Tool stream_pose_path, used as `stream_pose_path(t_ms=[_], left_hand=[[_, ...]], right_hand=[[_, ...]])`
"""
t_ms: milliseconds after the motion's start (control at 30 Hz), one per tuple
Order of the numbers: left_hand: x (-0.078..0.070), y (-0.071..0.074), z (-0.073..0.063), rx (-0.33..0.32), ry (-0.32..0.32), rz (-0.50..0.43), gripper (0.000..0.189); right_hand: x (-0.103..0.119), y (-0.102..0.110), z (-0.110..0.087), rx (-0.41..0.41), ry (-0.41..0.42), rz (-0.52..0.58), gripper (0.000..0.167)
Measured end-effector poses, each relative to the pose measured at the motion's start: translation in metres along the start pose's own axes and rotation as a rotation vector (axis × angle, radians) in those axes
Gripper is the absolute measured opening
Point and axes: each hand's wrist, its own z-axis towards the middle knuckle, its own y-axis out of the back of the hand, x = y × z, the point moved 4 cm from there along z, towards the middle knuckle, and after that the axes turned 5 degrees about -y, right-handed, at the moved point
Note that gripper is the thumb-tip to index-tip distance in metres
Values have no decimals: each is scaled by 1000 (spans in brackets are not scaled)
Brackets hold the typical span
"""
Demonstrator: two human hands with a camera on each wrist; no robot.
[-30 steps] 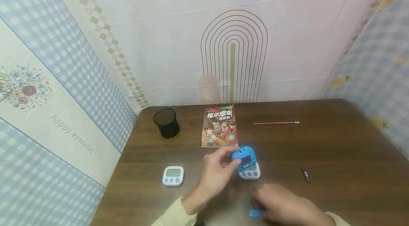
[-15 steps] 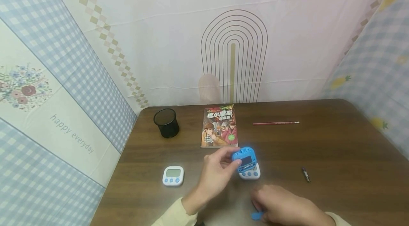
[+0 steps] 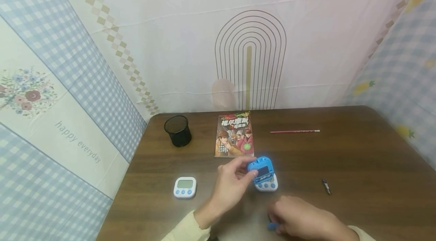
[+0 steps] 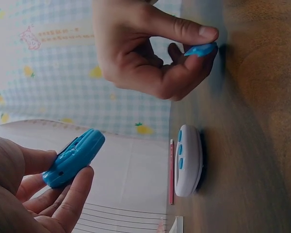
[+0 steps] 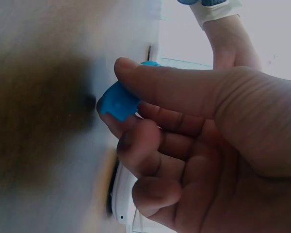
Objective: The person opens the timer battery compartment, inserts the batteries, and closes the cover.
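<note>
My left hand (image 3: 229, 184) holds a rounded blue timer (image 3: 266, 162) between thumb and fingers, a dark rectangular panel facing the head camera. Behind and below it in the head view, partly covered, lies a white timer with blue buttons (image 3: 267, 186). Near the front of the table, my right hand (image 3: 299, 214) pinches a small curved blue plastic piece (image 3: 272, 226) between thumb and index finger. The left wrist view shows that piece (image 4: 202, 50) close to the tabletop, apart from the blue timer (image 4: 75, 158). In the right wrist view the thumb covers part of it.
Another white timer (image 3: 185, 187) lies to the left. Farther back stand a black mesh cup (image 3: 180, 135) and a comic-style book (image 3: 235, 137). A red pencil (image 3: 294, 131) and a short dark pen-like item (image 3: 326, 187) lie on the right. Patterned cloths (image 3: 184, 55) border the table.
The blue piece in my right fingers has tilted and looks darker, its position nearly the same. My left hand and the blue timer have barely moved.
</note>
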Motion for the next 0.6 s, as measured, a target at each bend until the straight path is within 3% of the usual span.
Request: stream_pose_path(t_ms=[600], left_hand=[[1, -2, 0, 8, -4, -7, 29]], right_hand=[[4, 9, 4, -69, 38, -27, 17]])
